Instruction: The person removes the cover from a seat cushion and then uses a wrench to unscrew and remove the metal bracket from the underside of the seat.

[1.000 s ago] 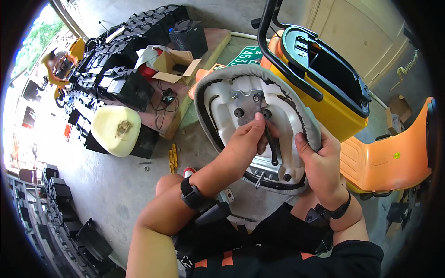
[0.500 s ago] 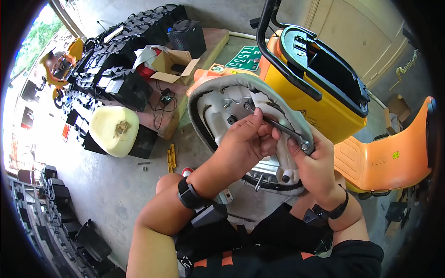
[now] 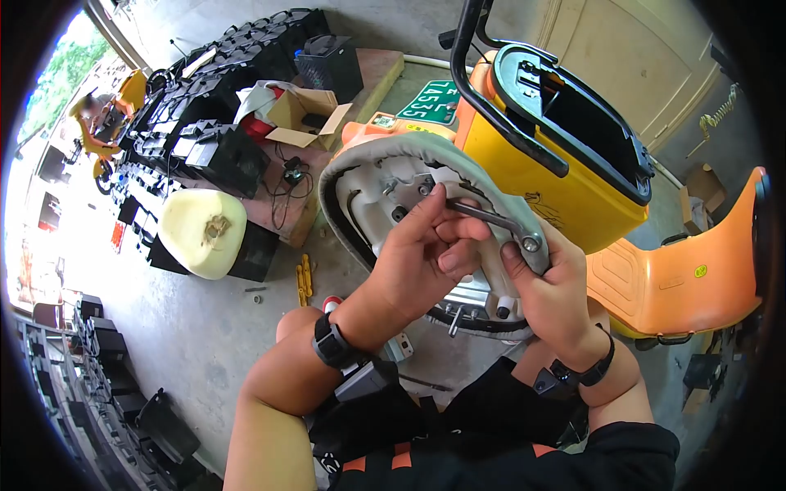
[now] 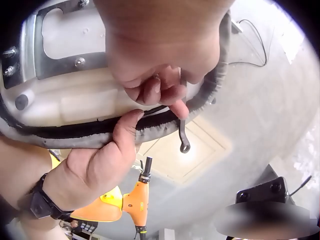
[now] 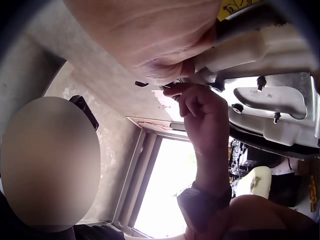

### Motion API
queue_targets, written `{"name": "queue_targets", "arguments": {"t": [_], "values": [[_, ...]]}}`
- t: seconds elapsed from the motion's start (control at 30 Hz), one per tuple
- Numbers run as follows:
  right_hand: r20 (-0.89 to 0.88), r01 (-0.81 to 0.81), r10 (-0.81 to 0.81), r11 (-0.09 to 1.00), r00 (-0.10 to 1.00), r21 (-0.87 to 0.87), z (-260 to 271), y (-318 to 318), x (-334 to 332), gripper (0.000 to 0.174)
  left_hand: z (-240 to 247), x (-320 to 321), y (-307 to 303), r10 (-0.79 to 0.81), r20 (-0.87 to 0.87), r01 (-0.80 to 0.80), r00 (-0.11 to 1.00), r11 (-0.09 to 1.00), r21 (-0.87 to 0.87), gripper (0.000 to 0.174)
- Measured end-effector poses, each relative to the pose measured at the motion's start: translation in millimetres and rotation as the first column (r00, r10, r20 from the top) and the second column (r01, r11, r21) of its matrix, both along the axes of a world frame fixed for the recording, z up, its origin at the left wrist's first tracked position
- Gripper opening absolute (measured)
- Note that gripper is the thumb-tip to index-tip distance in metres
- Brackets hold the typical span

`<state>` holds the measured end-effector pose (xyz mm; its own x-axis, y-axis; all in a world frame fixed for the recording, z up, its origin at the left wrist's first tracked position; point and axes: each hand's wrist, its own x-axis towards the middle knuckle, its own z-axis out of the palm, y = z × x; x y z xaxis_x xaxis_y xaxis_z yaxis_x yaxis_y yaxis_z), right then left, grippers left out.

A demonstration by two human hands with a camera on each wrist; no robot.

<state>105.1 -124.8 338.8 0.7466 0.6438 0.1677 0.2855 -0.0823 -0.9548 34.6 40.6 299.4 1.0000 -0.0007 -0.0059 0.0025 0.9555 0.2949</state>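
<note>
A seat (image 3: 360, 192) with a grey cover and white plastic underside is held bottom-up above the person's lap. The left hand (image 3: 422, 258) holds a dark ring spanner (image 3: 491, 218) over that underside. Its shaft passes by the thumb and index finger, and one ring end lies over the seat's right rim. In the left wrist view, the spanner (image 4: 183, 137) sticks out past the fingers and across the rim. The right hand (image 3: 557, 295) grips the seat's right edge, thumb on the inner side near the spanner's ring. Bolts and a metal bracket (image 3: 471, 290) show on the underside.
A yellow and orange scooter (image 3: 565, 188) stands in front and to the right. Black batteries (image 3: 221, 155) fill a low platform at the left, near an open cardboard box (image 3: 307, 119). A yellow foam pad (image 3: 201, 233) and yellow metal parts (image 3: 304, 278) are lower down.
The spanner has swung from pointing down toward the body to pointing right across the seat rim. The seat has tilted and shifted a little left and down, both hands moving with it.
</note>
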Motion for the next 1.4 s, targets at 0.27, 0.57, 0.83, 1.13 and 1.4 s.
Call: {"name": "queue_targets", "arguments": {"t": [0.27, 0.57, 0.83, 1.13, 1.4], "values": [[0.023, 0.007, -0.006, 1.000, 1.000, -0.022, -0.3, 0.8, -0.9, 0.039, 0.1, -1.5, 0.7, -0.018, 0.017, 0.019, 1.000, 0.999, -0.041, 0.042], [0.108, 0.034, -0.033, 0.999, 0.994, -0.011, -10.4, 0.8, -1.8, 0.043, 7.1, -4.2, -3.0, -0.013, -0.198, 0.069, 0.980, 0.958, 0.279, 0.048], [0.226, 0.056, -0.036, 0.995, 0.973, -0.081, -10.7, 3.6, -2.1, 0.042, 0.0, -3.5, -2.3, -0.077, -0.095, 0.082, 0.993, 0.995, 0.056, 0.037], [0.145, 0.010, 0.006, 0.994, 0.989, -0.105, -6.1, 6.7, -4.6, 0.041, 6.0, -5.2, 3.2, -0.027, -0.021, 0.024, 0.999, 0.990, -0.141, 0.040], [0.133, 0.004, 0.009, 0.995, 0.991, -0.097, -7.1, 10.3, -5.4, 0.038, 12.7, -5.0, 4.4, -0.003, -0.169, -0.022, 0.986, 0.989, -0.144, 0.035]]}}
